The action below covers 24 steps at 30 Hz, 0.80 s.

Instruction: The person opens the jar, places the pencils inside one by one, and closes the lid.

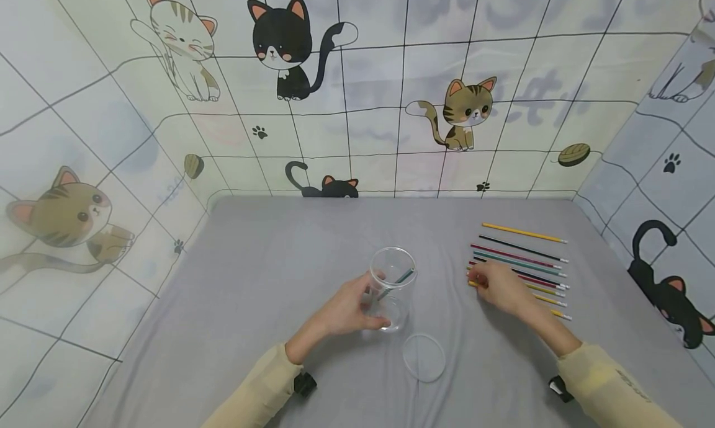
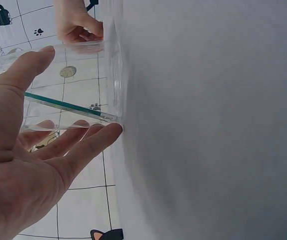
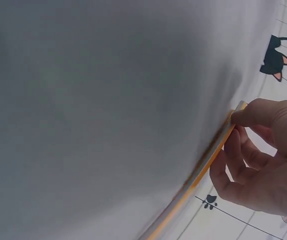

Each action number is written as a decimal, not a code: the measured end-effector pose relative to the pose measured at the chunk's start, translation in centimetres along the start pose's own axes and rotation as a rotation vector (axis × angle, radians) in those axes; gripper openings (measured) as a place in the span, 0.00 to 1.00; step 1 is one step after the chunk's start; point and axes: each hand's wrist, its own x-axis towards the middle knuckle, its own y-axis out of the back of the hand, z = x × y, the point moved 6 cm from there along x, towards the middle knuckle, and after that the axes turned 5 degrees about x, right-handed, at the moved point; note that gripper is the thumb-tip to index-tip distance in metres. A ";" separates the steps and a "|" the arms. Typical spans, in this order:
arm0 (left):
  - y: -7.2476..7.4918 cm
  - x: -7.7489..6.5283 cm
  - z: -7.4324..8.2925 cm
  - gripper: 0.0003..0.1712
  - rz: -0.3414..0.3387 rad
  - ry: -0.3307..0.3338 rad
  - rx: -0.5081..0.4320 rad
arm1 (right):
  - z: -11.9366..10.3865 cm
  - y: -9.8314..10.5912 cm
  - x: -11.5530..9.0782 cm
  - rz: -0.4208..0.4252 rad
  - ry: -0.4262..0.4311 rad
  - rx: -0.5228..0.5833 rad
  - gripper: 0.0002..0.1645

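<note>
My left hand (image 1: 349,307) holds a clear cylindrical cup (image 1: 398,313) upright on the cloth, thumb on one side and fingers on the other. Inside the cup leans a green pencil (image 2: 66,104). My right hand (image 1: 503,286) pinches one end of a yellow pencil (image 3: 199,175) between thumb and fingers; the pencil lies along the cloth. In the head view this hand covers part of a row of pencils in several colours, among them a black pencil (image 1: 523,249) and a teal pencil (image 1: 516,261).
A clear round lid (image 1: 424,358) lies on the grey cloth (image 1: 290,242) in front of the cup. At the far end of the row lies another yellow pencil (image 1: 524,232). Curtains with printed cats (image 1: 282,43) hang around the table.
</note>
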 end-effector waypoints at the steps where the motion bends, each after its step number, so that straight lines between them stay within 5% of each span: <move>1: 0.0 0.0 0.0 0.36 -0.002 0.001 0.000 | -0.1 0.2 0.0 0.001 -0.003 0.003 0.11; 24: -0.1 -0.1 0.0 0.39 -0.006 0.021 -0.016 | -1.1 6.0 -0.1 0.083 -0.099 0.199 0.12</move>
